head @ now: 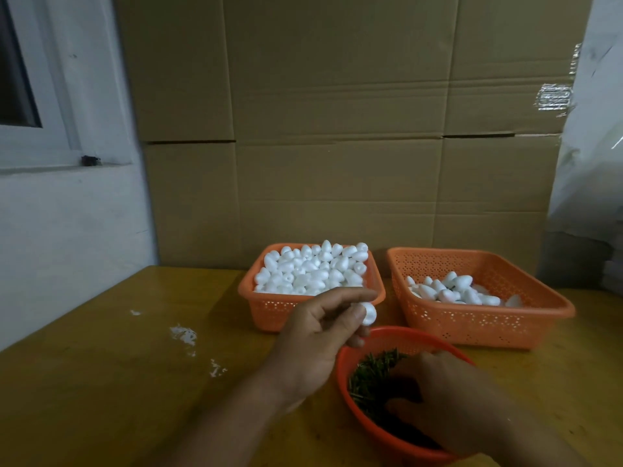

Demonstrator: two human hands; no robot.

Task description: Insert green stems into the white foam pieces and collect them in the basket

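Note:
My left hand (pixel 313 335) pinches a white foam piece (pixel 368 313) between thumb and fingers, held above the table in front of the left basket. My right hand (pixel 451 396) reaches down into a round red bowl (pixel 357 423) of green stems (pixel 371 375); its fingertips are buried among the stems, so I cannot tell whether they grip one. An orange basket (pixel 269 311) heaped with plain foam pieces (pixel 310 267) stands behind my left hand. A second orange basket (pixel 472 325) to the right holds a shallow layer of foam pieces (pixel 451 291).
A yellow wooden table (pixel 118 382) carries the baskets, with white foam crumbs (pixel 183 333) scattered at left. Stacked cardboard boxes (pixel 337 129) form a wall right behind the baskets. A white wall and window frame stand at the left, plastic wrap at the far right.

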